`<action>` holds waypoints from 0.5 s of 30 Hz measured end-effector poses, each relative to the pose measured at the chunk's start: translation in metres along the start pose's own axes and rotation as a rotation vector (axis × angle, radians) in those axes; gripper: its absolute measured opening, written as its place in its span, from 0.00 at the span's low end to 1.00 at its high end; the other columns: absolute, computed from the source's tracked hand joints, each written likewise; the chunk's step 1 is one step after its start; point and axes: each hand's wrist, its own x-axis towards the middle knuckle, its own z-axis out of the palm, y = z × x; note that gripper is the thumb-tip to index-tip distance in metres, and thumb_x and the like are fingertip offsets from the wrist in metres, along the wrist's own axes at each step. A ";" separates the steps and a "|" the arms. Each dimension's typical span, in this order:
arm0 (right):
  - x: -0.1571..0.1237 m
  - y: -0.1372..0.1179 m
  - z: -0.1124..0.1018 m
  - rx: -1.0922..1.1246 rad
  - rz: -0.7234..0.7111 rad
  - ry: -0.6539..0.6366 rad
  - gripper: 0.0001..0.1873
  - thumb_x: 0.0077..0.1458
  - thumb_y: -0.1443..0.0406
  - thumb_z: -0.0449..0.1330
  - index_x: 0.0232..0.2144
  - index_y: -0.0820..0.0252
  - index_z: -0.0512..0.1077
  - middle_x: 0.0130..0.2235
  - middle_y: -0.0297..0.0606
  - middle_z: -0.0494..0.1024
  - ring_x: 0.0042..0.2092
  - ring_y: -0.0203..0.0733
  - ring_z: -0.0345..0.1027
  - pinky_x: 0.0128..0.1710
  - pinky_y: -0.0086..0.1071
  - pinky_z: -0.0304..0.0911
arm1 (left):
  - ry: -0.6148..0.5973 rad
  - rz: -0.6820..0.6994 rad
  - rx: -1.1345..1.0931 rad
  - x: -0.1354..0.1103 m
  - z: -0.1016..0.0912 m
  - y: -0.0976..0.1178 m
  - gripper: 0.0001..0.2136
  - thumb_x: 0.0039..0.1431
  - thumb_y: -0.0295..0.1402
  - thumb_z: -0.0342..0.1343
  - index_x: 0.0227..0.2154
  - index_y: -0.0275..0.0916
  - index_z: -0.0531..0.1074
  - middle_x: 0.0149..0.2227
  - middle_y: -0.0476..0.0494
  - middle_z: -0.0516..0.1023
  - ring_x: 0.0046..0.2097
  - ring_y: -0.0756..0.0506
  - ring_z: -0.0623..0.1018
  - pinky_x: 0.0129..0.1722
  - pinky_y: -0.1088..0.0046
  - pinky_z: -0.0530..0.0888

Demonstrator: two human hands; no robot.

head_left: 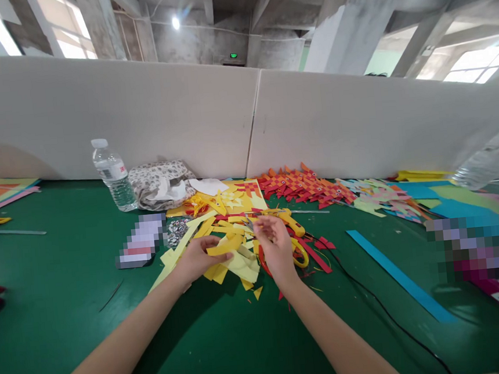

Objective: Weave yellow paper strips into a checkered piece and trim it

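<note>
My left hand [196, 255] pinches a yellow paper strip [224, 246] between thumb and fingers, above a heap of cut yellow paper pieces [243, 263]. Just to its right is my right hand [276, 246], its fingers curled together by the strip's far end. A small grey tip shows at those fingers, but what they hold is unclear. Behind the right wrist, a yellow handle loop [300, 253] and a red loop show, partly hidden, apparently of scissors. A yellow-handled tool [294, 224] lies beyond the right hand.
Woven red-orange paper pieces [306, 185] lie at the back. A water bottle [115, 178] and patterned cloth bag [161, 180] stand by the white partition [173, 112]. A phone [143, 241] lies left, a blue strip [397, 273] right. A black cable [373, 298] crosses the green table.
</note>
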 end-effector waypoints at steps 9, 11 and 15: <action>-0.005 0.004 0.005 -0.097 0.142 -0.440 0.34 0.37 0.59 0.66 0.48 0.56 0.61 0.36 0.36 0.73 0.40 0.43 0.67 0.43 0.39 0.60 | 0.065 -0.147 -0.240 0.002 -0.003 -0.003 0.30 0.31 0.40 0.67 0.42 0.36 0.68 0.40 0.39 0.77 0.41 0.42 0.76 0.38 0.71 0.72; -0.004 0.005 0.004 -0.064 0.176 -0.445 0.33 0.37 0.59 0.66 0.47 0.56 0.61 0.33 0.34 0.72 0.37 0.42 0.68 0.40 0.37 0.61 | 0.036 -0.117 -0.243 0.002 -0.003 -0.002 0.26 0.32 0.39 0.67 0.38 0.37 0.70 0.39 0.41 0.77 0.41 0.42 0.76 0.38 0.71 0.72; -0.001 0.008 0.003 0.041 0.242 -0.411 0.28 0.39 0.61 0.65 0.44 0.56 0.62 0.29 0.32 0.72 0.34 0.41 0.68 0.34 0.34 0.63 | 0.002 -0.083 -0.220 0.003 -0.003 -0.002 0.20 0.33 0.37 0.66 0.33 0.38 0.72 0.31 0.46 0.78 0.33 0.45 0.76 0.30 0.75 0.71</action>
